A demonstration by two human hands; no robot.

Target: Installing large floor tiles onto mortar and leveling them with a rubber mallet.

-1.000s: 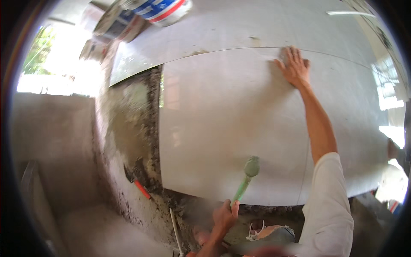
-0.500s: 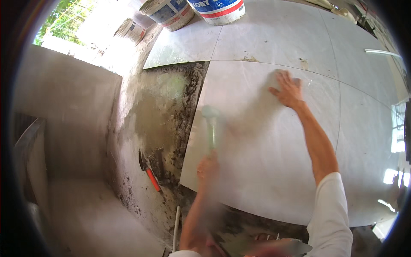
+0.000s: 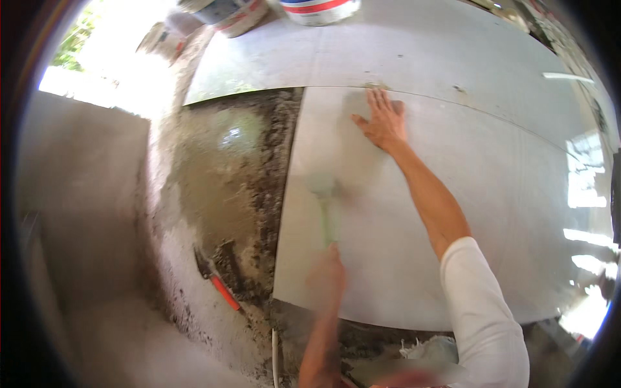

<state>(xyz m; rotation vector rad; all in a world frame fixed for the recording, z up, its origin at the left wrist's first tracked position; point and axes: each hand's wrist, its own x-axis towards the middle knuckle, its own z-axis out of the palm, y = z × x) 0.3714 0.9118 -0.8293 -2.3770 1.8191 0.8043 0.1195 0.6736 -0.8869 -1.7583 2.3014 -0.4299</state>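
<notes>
My left hand, smeared by motion, is closed round the pale green handle of a mallet. The mallet's head is blurred over the left part of a large light-grey floor tile; whether it touches the surface I cannot tell. Near the tile's far edge, my right hand lies flat with its fingers spread. To the left of the tile is a bed of wet grey mortar, rough and dark along the tile's edge. A trowel with a red handle lies on the mortar at the near left.
Several buckets stand at the back, among them a white one with a red band. More grey tiles adjoin on the far side. A low plastered wall runs along the left. A thin white pipe lies at the near edge.
The view has shifted, with the buckets and trowel now further left. My right hand has moved left across the tile, nearer its far-left corner. The mallet is still in my left hand, blurred in both frames.
</notes>
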